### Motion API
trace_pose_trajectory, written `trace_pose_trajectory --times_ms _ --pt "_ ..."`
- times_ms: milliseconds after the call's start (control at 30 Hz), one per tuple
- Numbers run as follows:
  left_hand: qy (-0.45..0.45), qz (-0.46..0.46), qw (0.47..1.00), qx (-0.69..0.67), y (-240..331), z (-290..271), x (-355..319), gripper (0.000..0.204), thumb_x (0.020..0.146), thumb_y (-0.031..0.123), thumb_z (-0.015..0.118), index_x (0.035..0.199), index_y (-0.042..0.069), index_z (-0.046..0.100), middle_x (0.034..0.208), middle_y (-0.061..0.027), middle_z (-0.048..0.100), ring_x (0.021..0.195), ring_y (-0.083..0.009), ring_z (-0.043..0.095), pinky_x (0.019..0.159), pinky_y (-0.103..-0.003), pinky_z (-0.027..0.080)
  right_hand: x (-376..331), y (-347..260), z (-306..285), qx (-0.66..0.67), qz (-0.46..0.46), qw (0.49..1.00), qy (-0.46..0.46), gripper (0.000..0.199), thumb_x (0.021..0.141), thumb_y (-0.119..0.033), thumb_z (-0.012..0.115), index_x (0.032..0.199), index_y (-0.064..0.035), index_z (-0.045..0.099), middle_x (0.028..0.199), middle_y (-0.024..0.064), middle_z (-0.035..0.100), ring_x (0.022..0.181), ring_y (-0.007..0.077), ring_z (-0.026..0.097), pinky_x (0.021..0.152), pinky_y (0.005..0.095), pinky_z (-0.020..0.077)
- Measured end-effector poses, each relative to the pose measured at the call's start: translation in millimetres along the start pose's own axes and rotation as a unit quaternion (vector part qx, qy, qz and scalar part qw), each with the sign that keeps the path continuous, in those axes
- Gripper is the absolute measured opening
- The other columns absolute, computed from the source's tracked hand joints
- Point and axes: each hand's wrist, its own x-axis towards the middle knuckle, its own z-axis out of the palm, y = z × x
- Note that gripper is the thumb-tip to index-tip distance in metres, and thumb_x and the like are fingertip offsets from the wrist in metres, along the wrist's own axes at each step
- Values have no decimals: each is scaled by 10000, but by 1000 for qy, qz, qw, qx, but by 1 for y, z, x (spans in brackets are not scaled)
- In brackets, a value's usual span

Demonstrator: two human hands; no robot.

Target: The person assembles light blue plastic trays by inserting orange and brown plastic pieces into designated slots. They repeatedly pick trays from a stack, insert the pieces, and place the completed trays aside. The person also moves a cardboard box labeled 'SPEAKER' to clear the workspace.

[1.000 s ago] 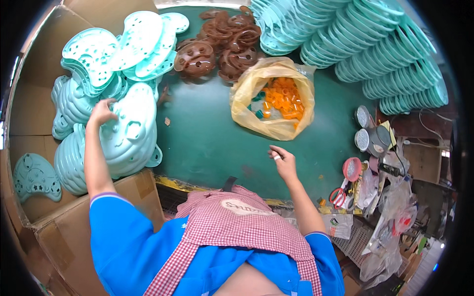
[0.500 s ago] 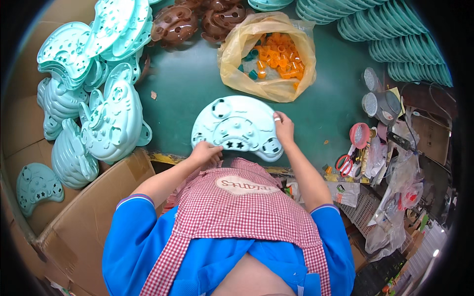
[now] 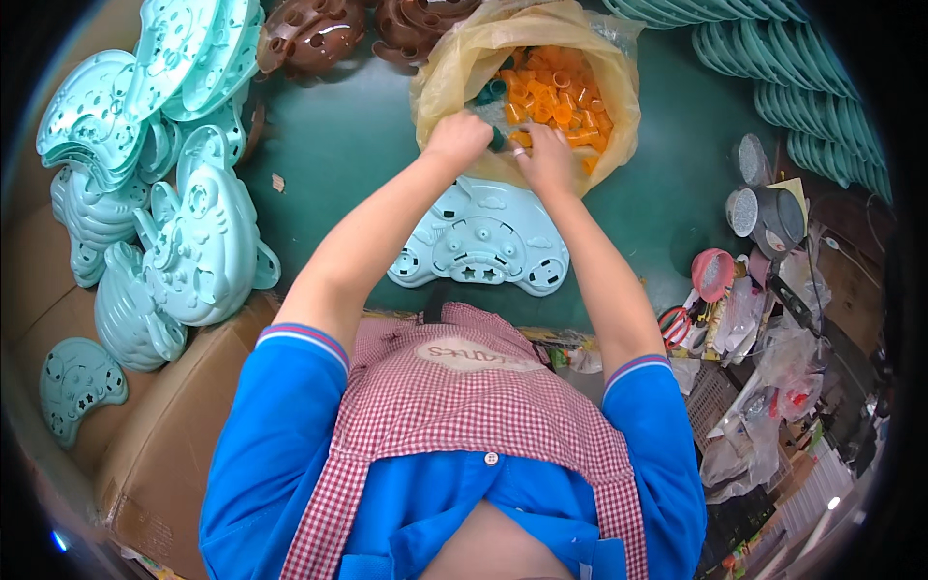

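Observation:
Both hands are inside the mouth of a translucent yellow plastic bag (image 3: pixel 432 101). My left hand (image 3: pixel 460 137) is closed, its fingertips at a small dark green plastic piece (image 3: pixel 498 139). My right hand (image 3: pixel 546 158), a ring on one finger, has thumb and finger pinched around a small orange plastic piece (image 3: pixel 522 139). Many orange cup-shaped pieces (image 3: pixel 561 97) and a few green ones lie in the bag. Below the hands, a light turquoise moulded plastic panel (image 3: pixel 480 246) with cut-out holes and stars lies flat on the green table, untouched.
Turquoise moulded shells (image 3: pixel 208 242) are heaped at the left beside a cardboard box (image 3: pixel 193 387). Brown moulded parts (image 3: pixel 314 37) lie at the far edge. Stacked turquoise panels (image 3: pixel 773 58) stand far right. Red-handled scissors (image 3: pixel 674 327), a pink cup (image 3: pixel 712 274) and plastic bags clutter the right side.
Both hands have let go of the turquoise panel and moved forward into the yellow bag. The panel now lies on the table, and the view has shifted slightly.

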Motion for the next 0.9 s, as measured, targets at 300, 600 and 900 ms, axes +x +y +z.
trace_pose_trajectory --times_ms 300,600,900 --pt "183 46 976 -110 10 16 -56 316 835 112 574 1145 127 634 948 -77 607 929 -266 614 747 -388 539 -157 -25 -15 153 134 979 -26 256 783 -225 762 951 -56 669 678 77 604 563 165 566 541 296 468" --pt "313 116 916 -223 35 106 -157 480 752 144 718 1218 164 607 1102 -78 647 936 -258 630 758 -367 529 -164 -30 -4 17 18 998 -65 267 792 -293 714 919 -85 605 760 124 656 704 334 645 625 433 518" --pt "255 79 928 -259 33 113 -173 372 752 86 686 1122 114 650 1061 -65 652 897 -245 625 777 -335 525 -30 -24 -5 40 -132 990 35 260 802 -155 661 1054 -90 660 1026 134 648 978 339 599 799 424 489"
